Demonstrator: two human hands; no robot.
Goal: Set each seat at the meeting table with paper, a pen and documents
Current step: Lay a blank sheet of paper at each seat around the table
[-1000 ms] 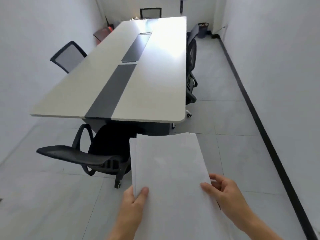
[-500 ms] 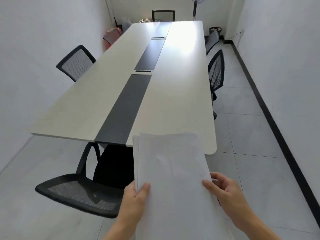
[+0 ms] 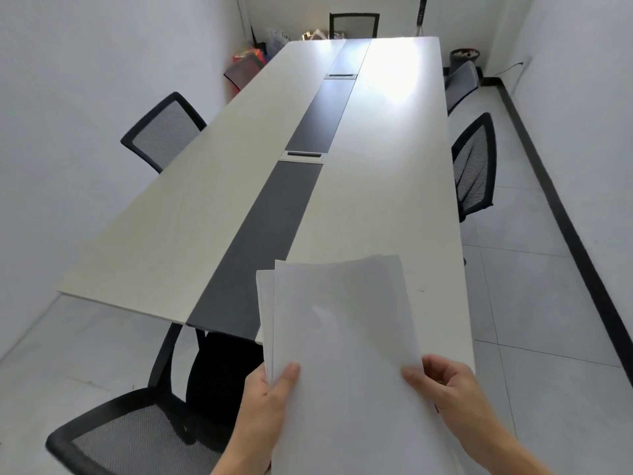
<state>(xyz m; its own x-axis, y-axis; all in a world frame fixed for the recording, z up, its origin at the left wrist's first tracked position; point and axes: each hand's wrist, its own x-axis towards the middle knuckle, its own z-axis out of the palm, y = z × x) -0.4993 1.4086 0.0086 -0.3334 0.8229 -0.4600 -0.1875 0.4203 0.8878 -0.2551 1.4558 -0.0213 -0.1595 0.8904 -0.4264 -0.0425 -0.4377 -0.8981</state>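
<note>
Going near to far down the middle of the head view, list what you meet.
paper stack → nearer cable slot → farther cable slot → chair at the table's far end

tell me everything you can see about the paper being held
The paper is a thin stack of plain white sheets, blank on the side that shows. The sheets are slightly fanned, one edge peeking out on the left. It is held in the air, its far end in front of the near end of the table. The left hand pinches its left edge, thumb on top; the right hand grips its right edge.
</note>
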